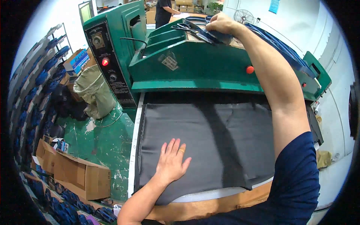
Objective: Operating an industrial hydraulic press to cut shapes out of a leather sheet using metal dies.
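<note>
A black sheet of material [195,150] with a smooth, leather-like face covers the work bed before me. My left hand [173,160] lies flat on its left part, palm down, fingers stretched and slightly spread, a ring on one finger. My right arm reaches up and forward over the sheet to the top of a green press [210,63]. There my right hand [221,24] is closed, fingers curled down among dark blue, band-like pieces; what they grip is hidden. Scissors with dark handles [182,26] lie just left of it. Long blue curved bands [281,43] rest along the top to the right.
A control panel [107,63] with a lit red lamp stands at the left. Red buttons [250,69] sit on the press front. An open cardboard box [80,174], a pale sack [95,92] and racks of blue pieces [33,97] flank the left. Another person [164,11] stands behind.
</note>
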Tool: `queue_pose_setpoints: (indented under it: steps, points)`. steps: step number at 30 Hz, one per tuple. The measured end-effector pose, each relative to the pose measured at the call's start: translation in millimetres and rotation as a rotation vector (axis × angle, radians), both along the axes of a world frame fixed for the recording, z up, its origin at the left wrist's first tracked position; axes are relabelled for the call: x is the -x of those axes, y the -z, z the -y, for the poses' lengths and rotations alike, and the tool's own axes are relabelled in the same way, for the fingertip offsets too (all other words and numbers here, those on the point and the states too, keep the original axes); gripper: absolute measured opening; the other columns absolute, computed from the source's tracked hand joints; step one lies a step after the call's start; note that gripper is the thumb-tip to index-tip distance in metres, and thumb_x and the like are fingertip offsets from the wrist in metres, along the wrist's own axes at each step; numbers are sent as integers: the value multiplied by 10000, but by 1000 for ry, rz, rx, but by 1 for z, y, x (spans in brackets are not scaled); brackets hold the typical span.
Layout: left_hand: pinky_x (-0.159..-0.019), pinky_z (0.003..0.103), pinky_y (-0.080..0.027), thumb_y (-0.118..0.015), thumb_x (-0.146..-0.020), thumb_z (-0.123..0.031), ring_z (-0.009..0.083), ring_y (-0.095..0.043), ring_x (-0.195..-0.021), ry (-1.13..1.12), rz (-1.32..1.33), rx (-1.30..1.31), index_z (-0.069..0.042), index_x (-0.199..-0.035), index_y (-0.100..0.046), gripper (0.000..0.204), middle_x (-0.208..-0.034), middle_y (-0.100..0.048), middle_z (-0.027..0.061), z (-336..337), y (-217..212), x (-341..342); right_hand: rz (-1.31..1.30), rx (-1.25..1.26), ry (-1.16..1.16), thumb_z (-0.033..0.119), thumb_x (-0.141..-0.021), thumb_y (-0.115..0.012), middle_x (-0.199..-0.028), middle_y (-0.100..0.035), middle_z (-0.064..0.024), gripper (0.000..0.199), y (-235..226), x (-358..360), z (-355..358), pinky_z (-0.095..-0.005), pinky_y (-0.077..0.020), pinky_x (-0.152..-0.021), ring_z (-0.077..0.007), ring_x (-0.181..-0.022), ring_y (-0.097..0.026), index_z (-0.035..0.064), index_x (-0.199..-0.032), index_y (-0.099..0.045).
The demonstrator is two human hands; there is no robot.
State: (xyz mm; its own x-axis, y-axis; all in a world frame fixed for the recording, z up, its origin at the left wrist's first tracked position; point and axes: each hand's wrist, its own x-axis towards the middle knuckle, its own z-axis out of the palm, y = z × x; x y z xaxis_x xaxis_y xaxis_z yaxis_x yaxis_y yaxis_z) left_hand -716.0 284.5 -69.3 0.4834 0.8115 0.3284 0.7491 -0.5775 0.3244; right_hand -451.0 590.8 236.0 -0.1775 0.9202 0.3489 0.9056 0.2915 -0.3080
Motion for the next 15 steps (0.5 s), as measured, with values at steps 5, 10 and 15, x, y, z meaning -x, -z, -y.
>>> queue_pose_setpoints:
  steps: [5, 10, 15]
  points:
    - [-1111, 542, -258, -606, -882, -353, 377, -380, -1329, 15, -7, 2, 18, -1278, -539, 547, -1368, -465, 243, 1, -1, 0, -15, -260, -58, 315, -729, -695, -884, -692, -197, 379, -3, -10, 49, -370, -517, -778, -267, -829, -664, -10, -923, -701]
    - [-1107, 535, -267, -621, -875, -331, 390, -395, -1314, 15, -9, -23, 2, -1271, -538, 525, -1361, -464, 246, 3, 2, -1, -173, -422, -191, 197, -807, -665, -833, -639, -173, 261, 21, -20, 217, -354, -499, -677, -257, -759, -620, -30, -932, -636]
    - [-1126, 537, -237, -572, -904, -369, 383, -362, -1348, -15, -48, 9, 16, -1308, -511, 562, -1400, -437, 243, 7, 10, 2, -95, -429, -214, 97, -703, -728, -786, -611, -138, 204, 96, -19, 366, -390, -483, -683, -317, -735, -596, 16, -842, -601]
